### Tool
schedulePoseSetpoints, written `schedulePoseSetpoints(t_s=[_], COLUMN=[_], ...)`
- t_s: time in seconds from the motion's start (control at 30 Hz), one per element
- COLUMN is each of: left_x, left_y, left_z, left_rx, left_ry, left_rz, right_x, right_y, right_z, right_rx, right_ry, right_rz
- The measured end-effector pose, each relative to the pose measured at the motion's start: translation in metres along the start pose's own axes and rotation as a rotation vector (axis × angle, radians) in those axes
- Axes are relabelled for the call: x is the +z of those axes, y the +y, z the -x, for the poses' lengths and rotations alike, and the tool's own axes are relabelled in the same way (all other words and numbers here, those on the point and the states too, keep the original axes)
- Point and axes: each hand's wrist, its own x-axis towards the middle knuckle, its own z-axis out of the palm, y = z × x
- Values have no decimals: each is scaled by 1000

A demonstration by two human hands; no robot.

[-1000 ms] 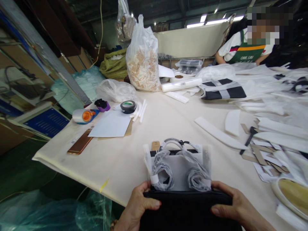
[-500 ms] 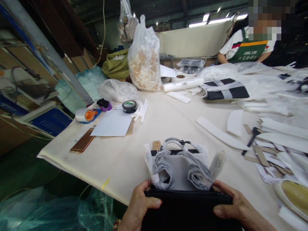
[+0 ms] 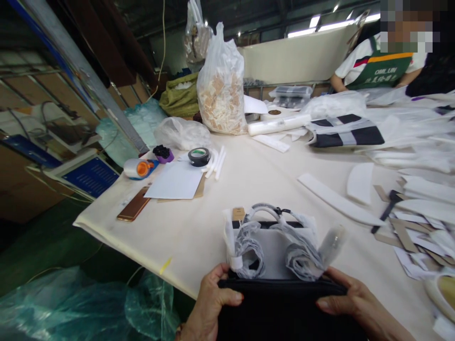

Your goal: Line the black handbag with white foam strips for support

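At near table (image 3: 256, 180) edge: black bag (image 3: 284, 310), long axis running left to right, its paper-wrapped handles (image 3: 277, 241) on the side away from the person. Left hand (image 3: 213, 308) clamped on the bag's left end, right hand (image 3: 350, 303) on its right end; thumbs on the near face, fingers curled behind. Bag sits between them, equally close to both. Brown tag (image 3: 238, 214) beside the handles: no legible print. Co-worker's green apron (image 3: 386, 76) across the table: reads roughly "OMLUN", line beneath unreadable. Tape roll (image 3: 199, 156): well apart, no legible label.
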Motion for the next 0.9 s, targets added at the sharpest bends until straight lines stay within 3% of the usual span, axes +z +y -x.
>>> schedulePoseSetpoints(t_s=[0.23, 0.43, 0.6, 0.77, 0.83, 0.9], left_x=[-3, -14, -11, -12, -13, -12], left_y=[4, 6, 2, 3, 2, -4], left_z=[-8, -1, 4, -7, -9, -8], left_rx=[32, 209, 225, 232, 289, 465], left_ry=[13, 61, 135, 214, 260, 332], left_rz=[-291, -689, -714, -723, -778, -873], right_x=[-5, -19, -15, -12, -12, -12], right_y=[8, 19, 21, 24, 25, 26], right_z=[-7, -10, -4, -5, -6, -7], right_rx=[-19, -155, -138, -105, -108, -104], right_ry=[35, 225, 323, 403, 424, 434], right_rz=[121, 573, 728, 817, 836, 845])
